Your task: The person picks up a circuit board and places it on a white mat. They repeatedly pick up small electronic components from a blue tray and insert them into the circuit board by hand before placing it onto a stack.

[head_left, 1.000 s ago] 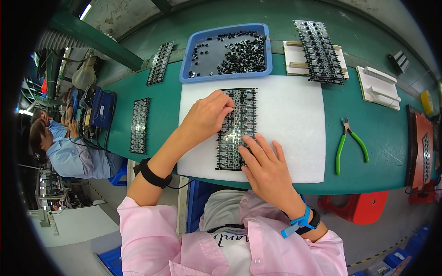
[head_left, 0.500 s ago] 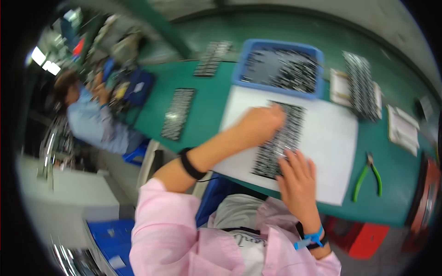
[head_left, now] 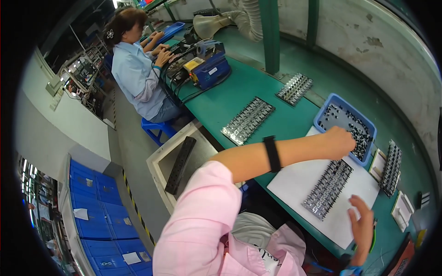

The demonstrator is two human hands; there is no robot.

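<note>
My left hand reaches over the near edge of a blue tray that holds many small black parts. Its fingers curl downward at the parts; what the fingertips pinch, if anything, is hidden. Below that hand, a panel of small black-and-silver parts in rows lies on a white sheet. My right hand is open beside the sheet's right side, thumb and fingers apart, holding nothing and away from the panel. Green-handled pliers show partly behind it.
Two similar panels, one nearer and one farther, lie left on the green table. Another panel leans on a pale frame at the right. A co-worker sits far left beside a blue machine.
The head view has swung left. My left hand has moved from the panel to the blue tray. My right hand has lifted off the panel and is now to its right.
</note>
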